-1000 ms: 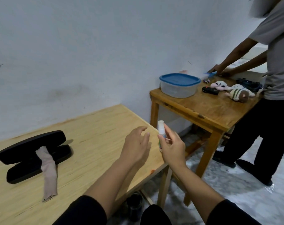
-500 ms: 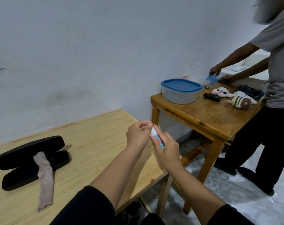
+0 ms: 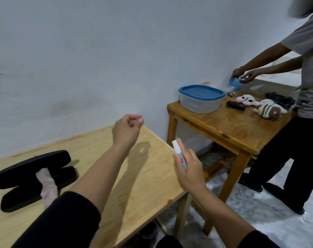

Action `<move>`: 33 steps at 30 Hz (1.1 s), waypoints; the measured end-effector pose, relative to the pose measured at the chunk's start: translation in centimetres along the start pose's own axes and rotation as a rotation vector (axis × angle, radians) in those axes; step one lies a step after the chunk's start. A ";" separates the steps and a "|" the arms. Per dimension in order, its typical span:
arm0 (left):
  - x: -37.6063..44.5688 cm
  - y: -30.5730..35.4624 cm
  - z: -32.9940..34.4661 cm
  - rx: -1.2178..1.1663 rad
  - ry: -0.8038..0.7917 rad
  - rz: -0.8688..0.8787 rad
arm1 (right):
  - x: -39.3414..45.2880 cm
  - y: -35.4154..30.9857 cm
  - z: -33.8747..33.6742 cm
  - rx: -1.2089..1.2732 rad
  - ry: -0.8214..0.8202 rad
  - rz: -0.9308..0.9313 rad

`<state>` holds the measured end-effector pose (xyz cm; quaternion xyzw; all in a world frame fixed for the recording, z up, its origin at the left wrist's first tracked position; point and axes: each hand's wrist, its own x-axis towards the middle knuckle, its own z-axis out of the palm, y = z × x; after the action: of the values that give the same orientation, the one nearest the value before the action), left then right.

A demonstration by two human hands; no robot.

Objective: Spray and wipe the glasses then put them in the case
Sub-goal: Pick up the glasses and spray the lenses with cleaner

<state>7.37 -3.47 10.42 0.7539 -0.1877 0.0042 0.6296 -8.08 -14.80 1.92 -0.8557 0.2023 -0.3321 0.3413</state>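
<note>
Two wooden tables (image 3: 134, 176) meet a pale wall (image 3: 98, 51); right hand (image 3: 189, 170) grips spray bottle (image 3: 179, 156), left hand (image 3: 127, 129) loosely curled.

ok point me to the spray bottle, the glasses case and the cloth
spray bottle (image 3: 177, 152), head view, on its white nozzle end
glasses case (image 3: 31, 162), head view, on the raised black lid
cloth (image 3: 48, 187), head view, on the strip hanging over the case's front

A pale, smooth wooden table (image 3: 134, 176) with a fine straight grain and a matt finish. On it lies an open glasses case (image 3: 32, 176), matt black, with a soft, pale cloth (image 3: 48, 187) draped over it. A small spray bottle (image 3: 179, 155) of smooth white plastic carries a glossy blue label. A darker, glossier varnished wooden table (image 3: 232, 126) holds a translucent plastic tub (image 3: 200, 102) with a smooth blue lid, and fuzzy plush toys (image 3: 266, 110).
</note>
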 end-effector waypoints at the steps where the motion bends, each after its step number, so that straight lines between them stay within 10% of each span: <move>1: -0.9 -0.7 0.5 0.024 -0.051 0.012 | 0.3 -0.2 -0.1 0.028 0.012 0.009; 33: -6.3 -7.0 3.9 0.488 -0.312 0.098 | 1.4 0.2 0.5 0.135 0.010 -0.022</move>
<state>2.62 -4.45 1.47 0.8645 -0.3118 -0.0364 0.3925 -6.81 -15.49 2.10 -0.8313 0.1718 -0.3530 0.3936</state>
